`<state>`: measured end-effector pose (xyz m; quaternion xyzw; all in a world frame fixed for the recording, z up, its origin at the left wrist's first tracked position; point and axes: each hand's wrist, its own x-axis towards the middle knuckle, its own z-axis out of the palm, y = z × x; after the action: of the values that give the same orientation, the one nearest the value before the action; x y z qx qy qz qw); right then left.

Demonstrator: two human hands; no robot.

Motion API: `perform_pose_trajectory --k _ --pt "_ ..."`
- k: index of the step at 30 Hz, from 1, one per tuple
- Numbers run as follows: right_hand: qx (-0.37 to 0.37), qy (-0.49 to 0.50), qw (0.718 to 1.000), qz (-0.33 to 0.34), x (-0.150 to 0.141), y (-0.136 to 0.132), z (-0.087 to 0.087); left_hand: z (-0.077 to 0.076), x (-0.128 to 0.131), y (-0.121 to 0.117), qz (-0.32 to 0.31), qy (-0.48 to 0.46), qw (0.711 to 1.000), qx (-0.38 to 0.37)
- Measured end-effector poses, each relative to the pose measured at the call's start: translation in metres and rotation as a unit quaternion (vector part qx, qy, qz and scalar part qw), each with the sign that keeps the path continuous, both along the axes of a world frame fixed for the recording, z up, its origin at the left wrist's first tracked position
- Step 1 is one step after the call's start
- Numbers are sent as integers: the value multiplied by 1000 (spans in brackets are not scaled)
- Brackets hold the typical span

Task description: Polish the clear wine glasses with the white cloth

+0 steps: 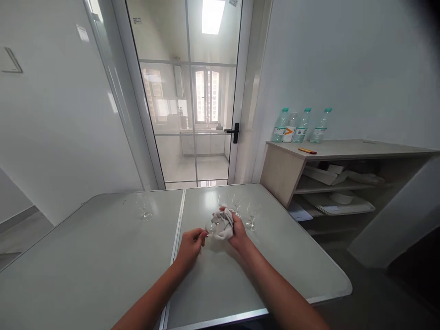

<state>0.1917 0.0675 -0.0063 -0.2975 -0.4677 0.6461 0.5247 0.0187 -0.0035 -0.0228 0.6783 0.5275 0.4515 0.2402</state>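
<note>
My left hand [193,243] is closed, its thumb and fingers pinching a clear stemmed glass [209,226] by the foot or stem end. A crumpled white cloth [223,225] is bunched around the other end of this glass, hiding most of it. Gripping the cloth from the right is my right hand [239,230], closed around it. Both hands are above the pale table [220,284]. Just beyond them stand several more clear stemmed glasses, the nearest glass [252,220] close to my right hand. A separate stemmed glass [145,211] is upright on the left half.
A metal seam [178,222] runs across the table. To the right is a wooden shelf unit [285,167] bearing plastic bottles [301,127], a paper cup [289,132] and an orange-yellow pen-like item [307,151]. A glass door [213,158] with a black handle [235,133] stands behind the table.
</note>
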Motion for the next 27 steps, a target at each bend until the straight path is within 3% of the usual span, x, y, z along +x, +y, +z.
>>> perform_pose_trajectory --k 2,5,10,14,16,19,21,25,27 --pt "-27 99 994 35 -10 -10 0 -2 -1 6 0 -75 997 -15" --pt "-20 106 991 79 -28 -26 -6 -7 -6 10 28 -66 997 -1" --pt "97 -51 988 111 -33 -28 -19 -4 -14 6 58 60 996 44" --pt "143 -95 981 91 -28 -19 -25 5 -13 2 22 75 995 63" --pt "123 -85 986 80 -28 -17 -25 8 -14 2 2 31 998 51" --pt "66 -87 993 50 -28 -19 -22 10 -17 5 80 -99 991 52" --pt "47 -100 991 82 -28 -24 -20 11 -20 8 107 -186 976 46" --pt "36 -69 976 203 -31 -33 -16 10 -18 11 -32 -262 964 -28" --pt "9 -35 974 226 -31 -34 -14 8 -16 9 -63 -267 961 -34"
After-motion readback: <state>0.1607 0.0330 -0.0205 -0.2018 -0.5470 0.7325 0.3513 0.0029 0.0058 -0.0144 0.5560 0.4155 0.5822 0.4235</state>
